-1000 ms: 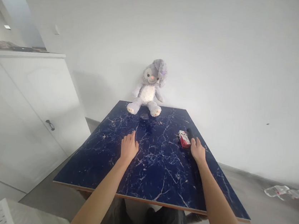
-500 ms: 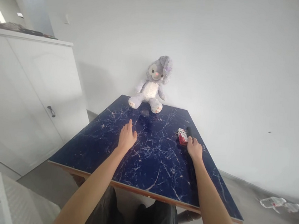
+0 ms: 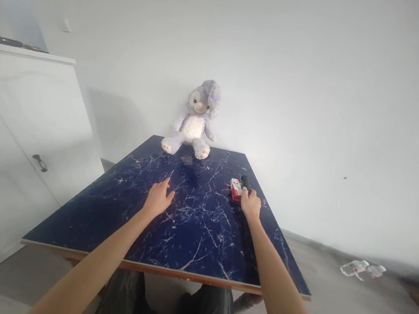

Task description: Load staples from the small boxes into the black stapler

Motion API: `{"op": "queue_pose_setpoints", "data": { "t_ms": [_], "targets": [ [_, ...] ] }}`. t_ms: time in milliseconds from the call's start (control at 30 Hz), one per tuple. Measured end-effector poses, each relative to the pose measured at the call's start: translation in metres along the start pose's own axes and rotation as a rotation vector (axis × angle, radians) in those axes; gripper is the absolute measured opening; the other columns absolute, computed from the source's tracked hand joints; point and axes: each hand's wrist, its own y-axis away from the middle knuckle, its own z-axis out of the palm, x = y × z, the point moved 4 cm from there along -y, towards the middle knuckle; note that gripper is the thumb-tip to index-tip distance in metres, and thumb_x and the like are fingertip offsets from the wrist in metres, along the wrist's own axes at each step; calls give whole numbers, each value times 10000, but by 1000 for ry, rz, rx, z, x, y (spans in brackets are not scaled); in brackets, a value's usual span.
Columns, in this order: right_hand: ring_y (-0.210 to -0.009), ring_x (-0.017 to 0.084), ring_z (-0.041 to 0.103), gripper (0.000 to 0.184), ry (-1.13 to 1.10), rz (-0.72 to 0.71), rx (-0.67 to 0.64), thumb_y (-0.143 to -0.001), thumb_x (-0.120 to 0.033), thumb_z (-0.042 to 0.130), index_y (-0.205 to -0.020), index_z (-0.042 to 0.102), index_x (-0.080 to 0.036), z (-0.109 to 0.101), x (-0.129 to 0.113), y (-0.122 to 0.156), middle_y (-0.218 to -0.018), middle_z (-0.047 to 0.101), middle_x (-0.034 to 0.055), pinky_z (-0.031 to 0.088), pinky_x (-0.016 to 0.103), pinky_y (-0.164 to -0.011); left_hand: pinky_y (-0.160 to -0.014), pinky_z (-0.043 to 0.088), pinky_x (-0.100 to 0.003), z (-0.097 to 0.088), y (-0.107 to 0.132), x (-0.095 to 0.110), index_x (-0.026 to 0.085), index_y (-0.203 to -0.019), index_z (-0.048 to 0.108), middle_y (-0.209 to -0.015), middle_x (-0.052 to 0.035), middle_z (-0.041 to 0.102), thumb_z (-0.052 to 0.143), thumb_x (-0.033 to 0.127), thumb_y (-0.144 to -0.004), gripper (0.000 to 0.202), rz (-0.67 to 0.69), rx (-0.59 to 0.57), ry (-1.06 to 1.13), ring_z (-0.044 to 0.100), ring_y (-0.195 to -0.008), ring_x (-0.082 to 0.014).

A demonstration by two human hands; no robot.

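Note:
My left hand (image 3: 158, 199) is over the left-middle of the blue marbled table (image 3: 186, 230), fingers stretched out and thumb apart, holding nothing. At the table's right side, my right hand (image 3: 251, 203) is closed around a dark object whose rounded black end (image 3: 245, 181) sticks out beyond the fingers. Its kind cannot be made out, since the hand covers the rest. Just left of those fingers lies a small red and white box (image 3: 236, 190), touching or nearly touching them.
A grey plush rabbit (image 3: 193, 127) sits at the table's far edge against the white wall (image 3: 296, 86). To the left stands a white cabinet (image 3: 36, 117) with a dark handle. Clear plastic bottles (image 3: 361, 269) lie on the floor at right.
The view has swung to the right, so everything appears shifted left. My left hand appears slightly nearer to me; my right hand keeps its place by the red and white box.

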Motion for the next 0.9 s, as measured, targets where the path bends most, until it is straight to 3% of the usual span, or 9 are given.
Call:
{"op": "queue_pose_setpoints", "data": {
  "t_ms": [167,267,400,533,633,767,900],
  "targets": [
    [-1062,310,672,609,-4,-16,-6,-975,-566,301,-1208,659,-132,-2,-1,-5,-1101,725,193,473,359,-894,-956,464,-459,-3,0,8,149,-1391,520,-1138,-125,703,534,337,-944,485,108,57,45,616,-1059,-313],
    [-1035,301,678,591,2,-10,-8,-956,-579,314,-1162,684,-166,-3,-2,-8,-1078,733,165,476,347,-871,-945,464,-420,-12,9,18,204,-1241,630,-1073,-93,724,471,300,-982,318,257,121,108,643,-1027,-266],
    [-958,311,688,515,13,-3,-37,-926,-520,368,-996,730,-160,-4,-5,-9,-957,740,160,477,339,-812,-888,483,-351,-21,16,30,240,-1022,696,-951,-35,746,464,268,-988,236,445,111,205,672,-888,-194],
    [-945,319,686,474,16,-38,-50,-907,-488,399,-912,741,-159,-1,-17,-1,-903,738,163,467,331,-795,-871,510,-334,-20,5,29,236,-1038,693,-995,-37,749,475,260,-969,230,339,145,256,682,-914,-194],
    [-924,310,691,467,37,-78,-49,-909,-481,406,-907,748,-164,6,-36,13,-887,742,155,464,322,-784,-848,528,-311,-13,-5,24,240,-1066,690,-996,-36,751,477,284,-961,242,266,77,314,698,-883,-184],
    [-910,273,702,439,27,-162,-65,-923,-476,429,-1001,745,-181,21,-72,37,-931,755,133,464,297,-787,-837,549,-307,0,-15,5,244,-1155,652,-1000,-31,762,497,312,-947,268,87,-50,469,731,-835,-181],
    [-883,270,707,431,-22,-198,-109,-919,-491,459,-954,737,-164,44,-116,60,-920,756,138,466,292,-759,-852,559,-315,13,-20,-8,233,-1253,601,-1069,-50,763,448,321,-969,335,-52,-139,636,749,-858,-179]
  ]
}}
